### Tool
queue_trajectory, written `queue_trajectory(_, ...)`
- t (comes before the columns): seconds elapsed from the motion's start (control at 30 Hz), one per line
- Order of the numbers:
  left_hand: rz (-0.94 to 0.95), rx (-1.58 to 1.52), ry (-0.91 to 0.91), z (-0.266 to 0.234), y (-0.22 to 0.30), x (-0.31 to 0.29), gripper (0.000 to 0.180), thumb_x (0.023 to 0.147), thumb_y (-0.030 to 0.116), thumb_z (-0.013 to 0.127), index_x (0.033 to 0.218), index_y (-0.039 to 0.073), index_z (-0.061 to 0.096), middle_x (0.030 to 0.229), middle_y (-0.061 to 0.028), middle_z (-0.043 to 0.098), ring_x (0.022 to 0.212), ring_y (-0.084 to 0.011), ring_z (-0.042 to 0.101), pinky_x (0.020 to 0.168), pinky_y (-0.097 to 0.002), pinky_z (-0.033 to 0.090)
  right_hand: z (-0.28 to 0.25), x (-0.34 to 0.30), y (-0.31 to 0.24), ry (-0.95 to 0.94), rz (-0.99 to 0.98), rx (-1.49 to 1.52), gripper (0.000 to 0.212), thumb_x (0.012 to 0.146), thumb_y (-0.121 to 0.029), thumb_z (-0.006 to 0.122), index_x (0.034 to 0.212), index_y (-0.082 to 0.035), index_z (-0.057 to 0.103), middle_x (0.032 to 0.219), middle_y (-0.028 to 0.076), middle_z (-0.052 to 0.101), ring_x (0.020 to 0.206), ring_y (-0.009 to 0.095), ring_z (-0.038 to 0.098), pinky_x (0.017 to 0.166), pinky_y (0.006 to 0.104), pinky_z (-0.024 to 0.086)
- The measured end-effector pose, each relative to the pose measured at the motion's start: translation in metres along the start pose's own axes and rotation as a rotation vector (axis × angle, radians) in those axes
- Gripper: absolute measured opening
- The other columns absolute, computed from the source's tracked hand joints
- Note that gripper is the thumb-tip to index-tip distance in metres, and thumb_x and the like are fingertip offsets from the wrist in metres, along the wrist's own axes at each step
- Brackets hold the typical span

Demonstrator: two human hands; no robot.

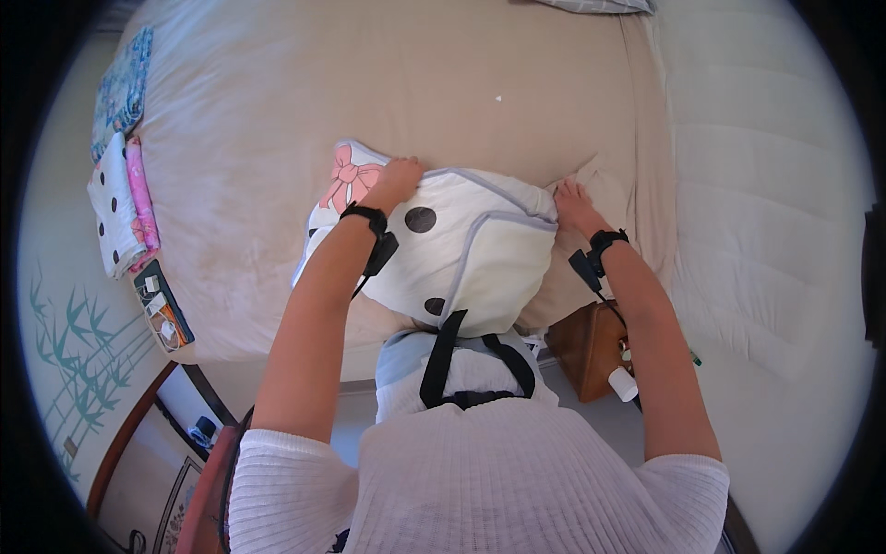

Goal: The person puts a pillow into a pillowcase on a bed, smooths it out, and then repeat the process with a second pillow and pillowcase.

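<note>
A white pillow with black dots, grey piping and a pink printed bow lies at the near edge of the bed, its near side against my lap. Across its right part a piped fold or flap of the cloth overlaps. My left hand is closed on the far edge, just right of the bow, with fingertips partly hidden. At the far right corner my right hand has its fingers bent against the cloth, gripping that corner. Both wrists wear black straps with small devices and cables.
A beige sheet covers the bed. Folded cloths, blue-patterned, dotted white and pink, lie along the left edge near a tray of small items. A brown wooden cabinet stands right of my lap, with a white cup-like object.
</note>
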State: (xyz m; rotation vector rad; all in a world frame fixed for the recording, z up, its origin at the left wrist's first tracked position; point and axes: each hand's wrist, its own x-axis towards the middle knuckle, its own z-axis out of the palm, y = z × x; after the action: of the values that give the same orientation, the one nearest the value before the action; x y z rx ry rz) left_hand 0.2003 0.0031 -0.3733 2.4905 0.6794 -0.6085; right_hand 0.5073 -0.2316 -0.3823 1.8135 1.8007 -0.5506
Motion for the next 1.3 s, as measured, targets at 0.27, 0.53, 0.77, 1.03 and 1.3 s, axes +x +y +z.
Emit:
queue_trajectory(0.27,-0.215,0.102,0.227,-0.061,-0.026,-0.092,0.016,0.071,0.008,0.046,0.080,0.006,0.059,0.081,-0.0150,0.060,0.080,-0.0286,0.059,0.068,-0.0403,0.047,-0.030,-0.069,-0.030,0.158,0.049,0.379,0.028,0.063,-0.025,0.063,0.085,-0.008,0.058,0.079,0.013,0.059,0.085,0.030,0.054,0.074,0.0423,0.040)
queue_trajectory(0.53,-0.648,0.127,0.564,-0.080,-0.158,-0.287,0.018,0.077,0.017,0.043,0.081,0.008,0.059,0.080,-0.0156,0.060,0.078,-0.0338,0.057,0.065,-0.0443,0.045,-0.149,-0.183,-0.007,0.596,0.180,0.567,0.022,0.067,-0.018,0.057,0.083,-0.006,0.049,0.074,0.020,0.057,0.073,0.038,0.054,0.063,0.0413,0.044)
queue_trajectory(0.77,-0.935,0.151,0.738,-0.070,-0.196,-0.398,0.023,0.077,0.020,0.043,0.084,0.007,0.060,0.084,-0.0177,0.060,0.080,-0.0349,0.057,0.065,-0.0445,0.046,-0.150,-0.237,0.045,0.675,0.410,0.537,0.016,0.066,-0.007,0.054,0.077,-0.003,0.043,0.073,0.018,0.055,0.070,0.036,0.055,0.062,0.0323,0.042)
queue_trajectory(1.03,-1.147,-0.131,0.841,-0.038,-0.269,-0.526,0.037,0.073,0.030,0.052,0.096,0.004,0.060,0.092,-0.0161,0.061,0.086,-0.0215,0.059,0.067,-0.0339,0.045,-0.014,-0.210,0.065,0.395,0.382,0.385,0.044,0.069,-0.024,0.057,0.108,-0.004,0.052,0.105,0.019,0.054,0.098,0.037,0.048,0.084,0.0380,0.040)
queue_trajectory(1.3,-0.528,-1.631,1.039,-0.111,-0.132,-0.349,0.029,0.069,0.009,0.053,0.097,0.003,0.054,0.084,-0.0068,0.058,0.073,-0.0208,0.057,0.062,-0.0309,0.045,0.020,-0.147,-0.113,0.035,-0.035,0.944,0.066,0.066,-0.026,0.065,0.118,0.005,0.040,0.120,0.019,0.044,0.111,0.028,0.042,0.094,0.0299,0.032)
